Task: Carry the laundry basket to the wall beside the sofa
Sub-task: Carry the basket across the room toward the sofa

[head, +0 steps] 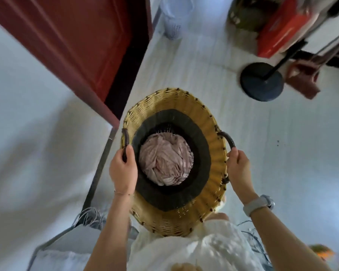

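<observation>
both hands (123,169) grip the laundry basket (213,133) by its handles

The basket (176,102) is yellow woven straw with a wide black band inside and dark brown handles. The cloth (165,163) in it is pale pink with thin stripes. The door (70,42) is dark red. The floor (282,153) is white. The box (278,30) is bright red. The round stand (261,82) is black. The watch strap (254,205) is grey.
</observation>
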`<control>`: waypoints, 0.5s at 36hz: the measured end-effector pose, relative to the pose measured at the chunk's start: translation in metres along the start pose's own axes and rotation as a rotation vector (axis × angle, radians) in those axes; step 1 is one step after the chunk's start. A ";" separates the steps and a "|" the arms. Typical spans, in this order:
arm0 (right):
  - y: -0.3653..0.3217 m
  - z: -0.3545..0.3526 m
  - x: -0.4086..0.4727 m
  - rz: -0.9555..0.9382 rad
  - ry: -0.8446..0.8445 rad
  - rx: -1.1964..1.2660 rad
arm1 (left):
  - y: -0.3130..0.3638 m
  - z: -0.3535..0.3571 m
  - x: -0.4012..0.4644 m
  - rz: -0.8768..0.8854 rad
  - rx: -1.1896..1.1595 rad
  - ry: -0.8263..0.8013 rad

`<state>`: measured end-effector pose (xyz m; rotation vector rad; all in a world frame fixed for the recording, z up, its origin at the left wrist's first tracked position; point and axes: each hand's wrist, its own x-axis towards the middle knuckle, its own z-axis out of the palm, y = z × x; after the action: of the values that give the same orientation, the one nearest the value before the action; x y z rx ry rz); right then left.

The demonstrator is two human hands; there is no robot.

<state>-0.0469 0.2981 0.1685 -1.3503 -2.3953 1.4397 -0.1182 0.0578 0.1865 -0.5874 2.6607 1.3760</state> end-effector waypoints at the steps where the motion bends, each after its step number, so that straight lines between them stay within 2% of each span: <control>1: 0.010 -0.017 0.004 0.024 0.047 0.015 | 0.011 0.015 -0.004 0.032 0.011 -0.035; 9: 0.099 -0.159 0.024 0.160 0.360 0.154 | 0.110 0.143 -0.084 0.302 0.126 -0.286; 18: 0.193 -0.319 0.039 0.314 0.648 0.274 | 0.203 0.298 -0.207 0.484 0.221 -0.551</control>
<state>0.1930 0.5845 0.1946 -1.8127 -1.5813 1.0855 -0.0319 0.4627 0.2183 0.4310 2.5010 1.0848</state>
